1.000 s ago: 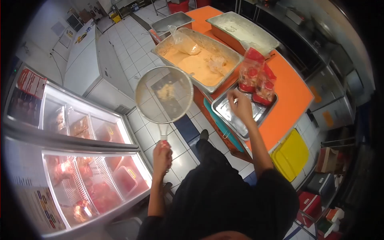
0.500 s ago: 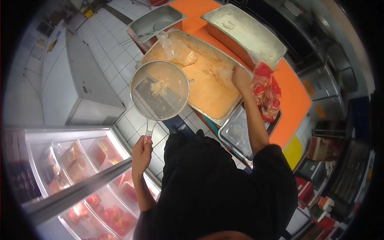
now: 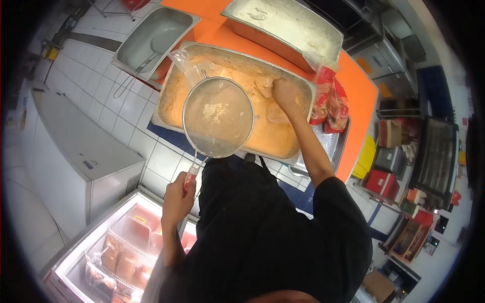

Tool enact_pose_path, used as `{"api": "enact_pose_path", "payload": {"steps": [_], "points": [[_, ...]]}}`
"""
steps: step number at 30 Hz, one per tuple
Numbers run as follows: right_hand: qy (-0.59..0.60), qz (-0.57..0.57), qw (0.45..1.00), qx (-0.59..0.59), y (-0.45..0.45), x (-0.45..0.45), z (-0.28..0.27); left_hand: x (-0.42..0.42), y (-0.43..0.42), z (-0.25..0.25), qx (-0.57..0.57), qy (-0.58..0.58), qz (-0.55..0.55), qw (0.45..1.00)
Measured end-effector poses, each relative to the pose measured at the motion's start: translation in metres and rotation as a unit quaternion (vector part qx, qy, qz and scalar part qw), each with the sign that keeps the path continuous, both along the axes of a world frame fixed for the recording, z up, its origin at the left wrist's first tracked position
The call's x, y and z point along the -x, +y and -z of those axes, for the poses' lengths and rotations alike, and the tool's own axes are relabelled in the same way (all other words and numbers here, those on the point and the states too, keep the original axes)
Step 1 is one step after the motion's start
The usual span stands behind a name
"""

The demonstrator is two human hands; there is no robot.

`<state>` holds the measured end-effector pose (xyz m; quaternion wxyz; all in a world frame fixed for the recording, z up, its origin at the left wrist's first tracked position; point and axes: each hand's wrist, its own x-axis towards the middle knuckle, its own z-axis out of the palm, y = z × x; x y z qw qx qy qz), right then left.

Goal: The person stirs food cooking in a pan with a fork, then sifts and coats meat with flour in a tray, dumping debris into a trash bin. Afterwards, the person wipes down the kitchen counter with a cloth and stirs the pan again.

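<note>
My left hand [image 3: 178, 198] is closed around the handle of a round mesh strainer [image 3: 218, 134], held level over the near left part of a deep metal pan [image 3: 162, 103]. Pale crumbs [image 3: 214, 113] lie on the mesh. Orange-tan powder [image 3: 270, 135] fills the pan. Down at the powder, toward the pan's right end, is my right hand [image 3: 287, 95] with curled fingers; whatever it grips is hidden. A translucent piece [image 3: 276, 113] lies in the powder by my right wrist. A clear plastic bag [image 3: 189, 68] rests at the pan's left end.
Behind stands a pan of white powder [image 3: 288, 26] on the orange table [image 3: 209, 22]. A grey pan [image 3: 132, 48] with a second strainer [image 3: 144, 65] is at left. Red printed bags [image 3: 331, 103] lie on a tray at right. A lit freezer [image 3: 129, 212] is at lower left.
The view has shifted. The strainer has moved further over the powder pan. My right hand has moved left, away from the pan's right rim and into the powder.
</note>
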<state>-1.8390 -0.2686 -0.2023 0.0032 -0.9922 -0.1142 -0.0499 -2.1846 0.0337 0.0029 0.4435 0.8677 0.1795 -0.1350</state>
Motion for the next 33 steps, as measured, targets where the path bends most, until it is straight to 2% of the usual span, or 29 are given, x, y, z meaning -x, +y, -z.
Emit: {"api": "enact_pose_path", "payload": {"steps": [2, 5, 8, 10, 12, 15, 21, 24, 27, 30, 33], "points": [[0.003, 0.014, 0.993, -0.119, 0.002, 0.028, -0.088, -0.007, 0.011, -0.004, 0.015, 0.024, 0.015, 0.999], [-0.084, 0.025, 0.978, -0.188, -0.016, 0.031, -0.118, -0.016, 0.023, 0.001, 0.029, 0.027, 0.043, 0.998], [-0.087, -0.021, 0.982, -0.165, -0.018, 0.036, -0.133, -0.025, 0.030, -0.004, 0.017, 0.029, 0.066, 0.997], [-0.010, -0.017, 1.000, 0.001, -0.015, 0.031, -0.109, -0.028, 0.033, -0.008, 0.010, 0.039, 0.075, 0.996], [0.051, -0.017, 0.987, 0.154, -0.010, 0.019, -0.068, -0.030, 0.034, -0.010, 0.000, 0.046, 0.078, 0.996], [0.020, -0.055, 0.990, 0.125, 0.004, 0.009, -0.018, -0.032, 0.033, -0.013, -0.008, 0.048, 0.078, 0.996], [0.060, 0.023, 0.995, 0.081, 0.003, 0.000, 0.016, -0.031, 0.033, -0.011, -0.003, 0.044, 0.079, 0.996], [0.089, 0.052, 0.994, -0.047, 0.005, 0.020, -0.064, -0.034, 0.033, -0.012, 0.004, 0.043, 0.081, 0.996], [-0.032, 0.047, 0.985, -0.163, -0.001, 0.043, -0.131, -0.037, 0.034, -0.005, 0.014, 0.028, 0.091, 0.995], [-0.045, 0.056, 0.976, -0.207, -0.011, 0.052, -0.169, -0.044, 0.032, -0.001, 0.033, 0.033, 0.101, 0.994], [0.003, 0.130, 0.963, -0.238, -0.021, 0.064, -0.191, -0.054, 0.031, 0.009, 0.055, 0.040, 0.112, 0.991]]}}
